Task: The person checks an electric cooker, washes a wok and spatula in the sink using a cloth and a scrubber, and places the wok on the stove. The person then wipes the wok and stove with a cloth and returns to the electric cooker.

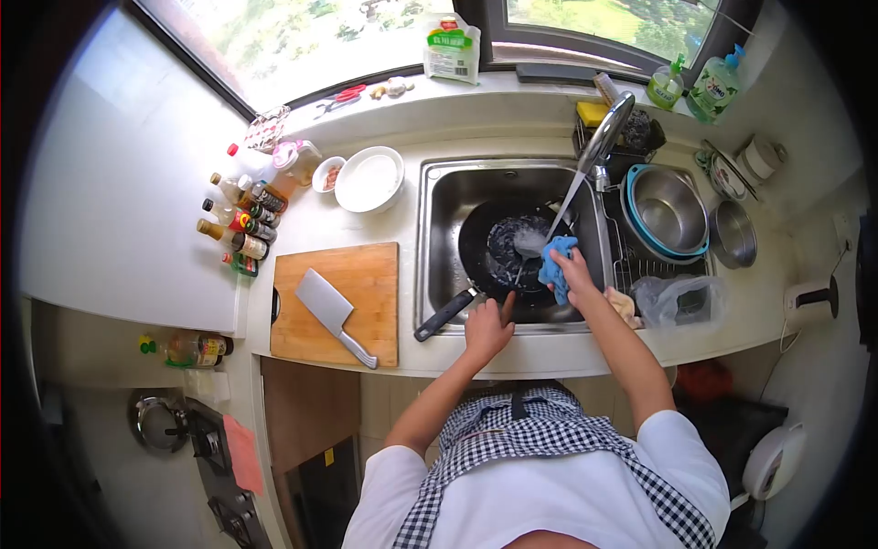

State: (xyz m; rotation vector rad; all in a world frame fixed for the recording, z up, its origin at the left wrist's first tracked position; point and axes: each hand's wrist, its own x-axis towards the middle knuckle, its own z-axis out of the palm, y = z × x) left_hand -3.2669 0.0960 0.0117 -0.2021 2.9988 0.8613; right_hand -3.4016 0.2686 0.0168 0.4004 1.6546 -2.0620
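Observation:
A black frying pan [476, 242] lies tilted in the steel sink [439, 188], its dark handle [445, 316] resting over the front rim. Water from the faucet [605, 133] runs into the pan, which holds some foamy water. My right hand [573, 277] is closed around a blue cloth [554, 261] at the pan's right side. Close to the pan's near edge is my left hand [487, 330], index finger stretched out and nothing visible in it. Whether that fingertip touches the pan, I cannot tell.
Left of the sink, a cleaver [326, 304] lies on a wooden cutting board [380, 274]. Behind it are a white bowl [369, 179] and several sauce bottles [240, 220]. To the right stand metal bowls [670, 206] on a rack and a plastic bag [672, 302].

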